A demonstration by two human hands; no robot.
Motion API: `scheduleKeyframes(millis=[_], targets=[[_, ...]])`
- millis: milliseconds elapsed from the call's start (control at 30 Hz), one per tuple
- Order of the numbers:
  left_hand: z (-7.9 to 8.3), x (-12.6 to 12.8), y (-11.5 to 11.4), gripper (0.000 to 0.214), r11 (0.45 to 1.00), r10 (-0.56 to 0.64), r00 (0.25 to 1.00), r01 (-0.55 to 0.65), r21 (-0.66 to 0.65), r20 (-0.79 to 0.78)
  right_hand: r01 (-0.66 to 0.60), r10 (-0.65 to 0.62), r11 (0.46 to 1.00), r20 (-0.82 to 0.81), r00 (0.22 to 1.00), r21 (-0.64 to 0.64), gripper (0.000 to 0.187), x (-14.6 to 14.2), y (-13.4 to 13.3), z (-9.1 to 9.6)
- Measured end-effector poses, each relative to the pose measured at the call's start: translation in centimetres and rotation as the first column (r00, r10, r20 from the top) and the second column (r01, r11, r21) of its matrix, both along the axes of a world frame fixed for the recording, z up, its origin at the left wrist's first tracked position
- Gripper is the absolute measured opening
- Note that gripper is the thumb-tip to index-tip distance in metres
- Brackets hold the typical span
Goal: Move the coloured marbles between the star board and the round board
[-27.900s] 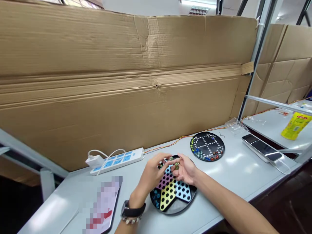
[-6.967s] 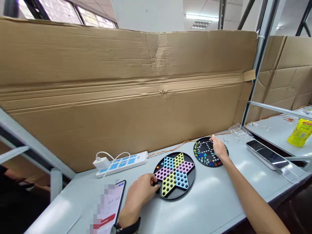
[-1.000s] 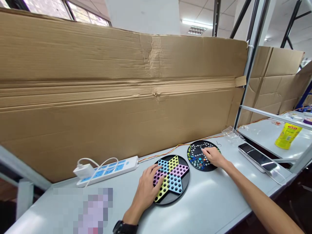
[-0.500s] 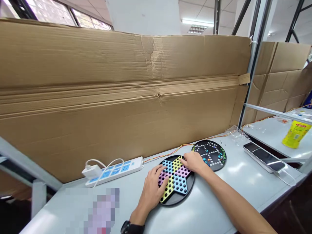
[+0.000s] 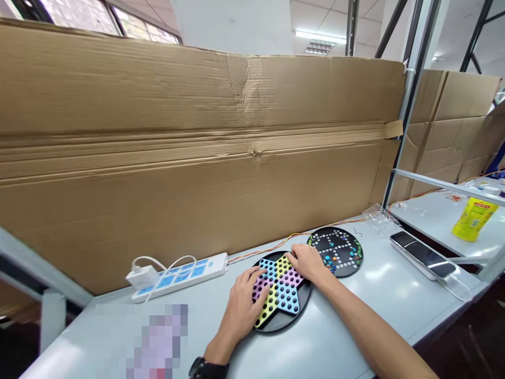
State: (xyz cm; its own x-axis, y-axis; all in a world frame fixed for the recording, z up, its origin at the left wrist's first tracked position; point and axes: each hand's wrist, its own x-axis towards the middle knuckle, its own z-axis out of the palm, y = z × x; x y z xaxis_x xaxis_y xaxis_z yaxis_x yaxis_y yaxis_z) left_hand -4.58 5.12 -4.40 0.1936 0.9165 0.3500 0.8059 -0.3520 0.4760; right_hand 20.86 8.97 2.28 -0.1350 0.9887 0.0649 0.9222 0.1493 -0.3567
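A star-shaped Chinese checkers board [image 5: 287, 297] with yellow, blue and pink sections and dark holes lies in a round black tray [image 5: 276, 327]. My left hand [image 5: 245, 297] holds the star's left side, thumb apart from the fingers with the pink point between them. At the upper right side, my right hand [image 5: 308, 261] has its bent fingers on the star's edge; their tips are partly hidden. Just beyond that hand sits a second round black board [image 5: 342, 251], with white spots and small coloured marbles on it.
A white power strip [image 5: 213, 267] with a plugged-in charger [image 5: 142, 276] is at the left. On the right lie a phone [image 5: 424, 255] with a cable and clear plastic wrap [image 5: 379, 217]. A cardboard wall [image 5: 197, 200] closes the back; a yellow pouch [image 5: 473, 218] stands farther right.
The view has shifted slightly, so the table things appear a little farther left. Both hands remain on the star-shaped board, with almost no movement against it.
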Motion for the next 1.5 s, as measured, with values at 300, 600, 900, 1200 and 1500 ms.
scheduleKeyframes(millis=[300, 600, 900, 1200, 1500], targets=[[0.6, 0.0, -0.3, 0.05, 0.999, -0.023, 1.0, 0.024, -0.036, 0.011, 0.007, 0.003, 0.998, -0.152, 0.988, 0.065, 0.023, 1.4, 0.4, -0.6], [0.5, -0.1, -0.1, 0.05, 0.999, -0.019, 1.0, 0.02, -0.038, 0.021, 0.035, -0.069, 0.996, -0.454, 0.888, -0.084, 0.028, 14.7, 0.2, 0.0], [0.9, 0.3, -0.5, 0.048, 0.999, -0.017, 1.0, 0.018, -0.028, 0.024, -0.082, -0.063, 0.946, -0.429, 0.901, -0.312, 0.017, 15.6, -1.0, -0.9], [0.8, 0.2, -0.5, 0.049, 0.999, -0.027, 0.999, 0.027, -0.037, 0.017, -0.005, -0.049, 0.993, -0.445, 0.894, -0.12, 0.042, 16.0, -0.7, -0.9], [0.9, 0.3, -0.5, 0.049, 0.998, -0.032, 0.999, 0.034, -0.05, 0.03, -0.118, 0.005, 0.964, -0.428, 0.904, -0.239, 0.022, 14.1, -1.2, -1.2]])
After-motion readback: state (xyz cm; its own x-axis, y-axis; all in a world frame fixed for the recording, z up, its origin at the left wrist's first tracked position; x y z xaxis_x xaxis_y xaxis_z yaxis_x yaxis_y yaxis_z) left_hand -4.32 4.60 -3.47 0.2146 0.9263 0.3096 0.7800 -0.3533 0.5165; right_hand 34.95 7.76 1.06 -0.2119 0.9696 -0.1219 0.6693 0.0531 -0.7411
